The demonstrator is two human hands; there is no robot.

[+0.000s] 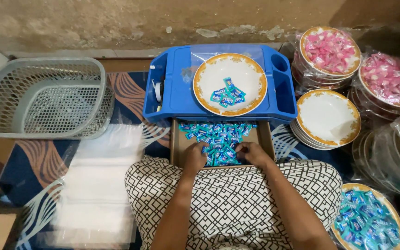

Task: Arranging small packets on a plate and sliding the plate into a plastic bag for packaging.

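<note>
Seated person, both hands in cardboard box (265, 139) of blue wrapped candies (218, 134), near centre of scene. Left hand (194, 157) palm down, fingers curled into pile; right hand (252, 153) likewise, fingertips gathering candies; whether any piece is pinched, cannot tell. Just beyond box: blue tray (177, 92) bearing gold-rimmed white plate (209, 76) with few blue candies. Far left: grey mesh basket (42, 97). Near left: clear plastic bags (98, 185). Right: stacked plates (325, 115), wrapped plates of pink candies (330, 50).
</note>
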